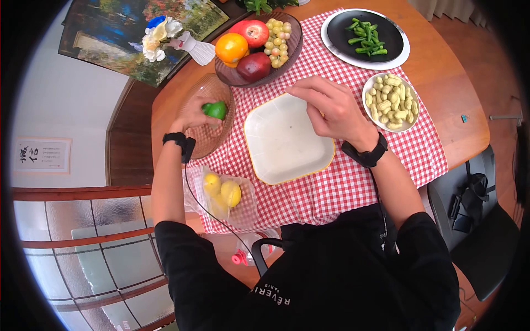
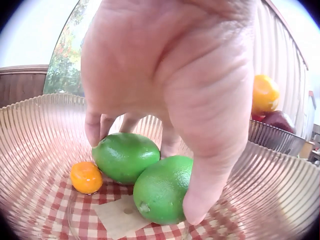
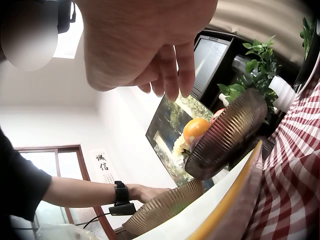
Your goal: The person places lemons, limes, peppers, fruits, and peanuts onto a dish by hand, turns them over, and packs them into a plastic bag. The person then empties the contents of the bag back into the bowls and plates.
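My left hand (image 1: 190, 116) reaches into a clear ribbed bowl (image 1: 210, 144) on the left of the table. In the left wrist view its thumb presses one green lime (image 2: 162, 192) while the fingers curl behind a second green lime (image 2: 126, 157), the two fruits side by side between them. A small orange citrus fruit (image 2: 86, 177) and a scrap of brown paper (image 2: 120, 216) lie in the same bowl. Over the right side of a white square dish with a yellow rim (image 1: 287, 143), my right hand (image 1: 334, 113) hovers with loosely bent fingers and holds nothing.
Behind stands a dark bowl (image 1: 298, 52) of fruit, beside a white vase (image 1: 199, 51). To the right are a black plate (image 1: 353, 52) of green peppers and a bowl of peanuts (image 1: 393, 102). A bag of lemons (image 1: 229, 193) lies at the front left on the checked cloth (image 1: 309, 201).
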`<act>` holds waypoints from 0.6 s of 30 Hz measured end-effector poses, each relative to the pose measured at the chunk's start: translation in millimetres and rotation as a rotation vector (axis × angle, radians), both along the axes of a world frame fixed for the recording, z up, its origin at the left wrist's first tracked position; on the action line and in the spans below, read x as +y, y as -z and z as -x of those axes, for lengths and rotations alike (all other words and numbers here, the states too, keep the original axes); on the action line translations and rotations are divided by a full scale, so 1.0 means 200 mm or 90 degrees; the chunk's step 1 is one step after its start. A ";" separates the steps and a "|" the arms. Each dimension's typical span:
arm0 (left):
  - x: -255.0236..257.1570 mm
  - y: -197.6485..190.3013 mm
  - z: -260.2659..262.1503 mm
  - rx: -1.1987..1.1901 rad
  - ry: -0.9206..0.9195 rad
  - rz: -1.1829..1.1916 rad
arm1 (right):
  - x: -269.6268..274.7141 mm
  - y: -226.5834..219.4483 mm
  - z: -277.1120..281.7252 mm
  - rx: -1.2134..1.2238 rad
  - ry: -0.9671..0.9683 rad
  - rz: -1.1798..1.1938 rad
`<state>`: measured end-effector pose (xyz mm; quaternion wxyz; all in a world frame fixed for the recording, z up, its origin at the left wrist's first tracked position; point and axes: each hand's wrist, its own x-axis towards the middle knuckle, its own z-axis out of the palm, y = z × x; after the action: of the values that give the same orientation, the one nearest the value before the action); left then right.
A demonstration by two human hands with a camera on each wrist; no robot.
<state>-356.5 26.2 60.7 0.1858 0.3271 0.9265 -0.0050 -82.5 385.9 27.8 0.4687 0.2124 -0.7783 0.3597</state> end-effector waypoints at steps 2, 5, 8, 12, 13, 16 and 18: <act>0.01 -0.05 -0.05 -0.049 -0.070 -0.070 | 0.00 0.00 -0.01 -0.016 -0.002 0.005; 0.02 -0.13 -0.08 -0.135 -0.167 -0.202 | 0.00 0.00 -0.01 -0.015 0.000 0.012; 0.00 -0.18 -0.14 -0.016 -0.162 -0.243 | 0.00 0.00 0.00 -0.004 0.005 0.014; 0.01 -0.16 -0.19 0.245 -0.046 -0.166 | 0.01 0.02 0.01 -0.013 0.014 0.014; 0.01 -0.15 -0.20 0.148 -0.123 -0.314 | 0.01 0.02 0.00 -0.016 0.014 0.015; 0.03 -0.14 -0.27 0.257 -0.043 -0.192 | 0.00 0.00 0.00 -0.010 0.002 0.013; 0.07 -0.17 -0.33 0.295 -0.040 -0.148 | 0.00 0.00 0.00 -0.010 0.011 0.008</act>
<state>-290.4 39.8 95.3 -0.0698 0.3074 0.9485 0.0323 -82.7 386.7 27.0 0.4670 0.2003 -0.7814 0.3623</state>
